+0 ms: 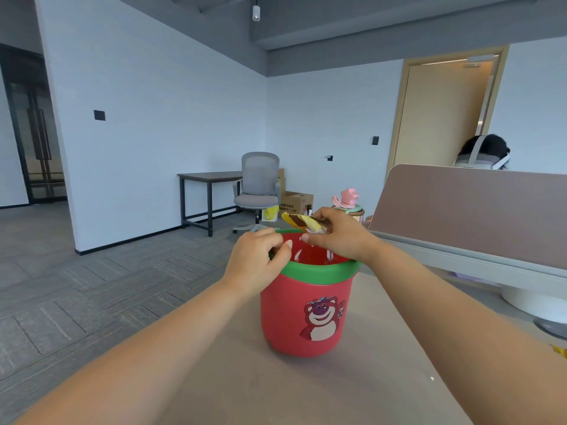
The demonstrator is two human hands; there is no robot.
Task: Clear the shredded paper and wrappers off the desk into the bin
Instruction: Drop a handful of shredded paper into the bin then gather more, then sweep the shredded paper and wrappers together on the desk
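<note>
Above the red bin our right hand pinches a yellow-brown wrapper at its fingertips, while our left hand curls at the rim, whether gripping anything we cannot tell.

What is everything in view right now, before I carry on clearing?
red plastic bin with green rim: one, red and green, upright on the desk
beige desk: one, beige, under the bin
yellow-and-brown wrapper: one, yellow and brown, above the bin's far rim
white paper strips: a few, white, inside the bin
small yellow scrap: one, yellow, desk's far right
mauve divider panel: one, mauve, right of the bin
grey office chair: one, grey, by the far wall
dark side table: one, dark, left of the chair
cardboard box: one, brown, floor right of the chair
left hand: one, fingers curled at the bin's left rim
right hand: one, over the bin, pinching the wrapper
</note>
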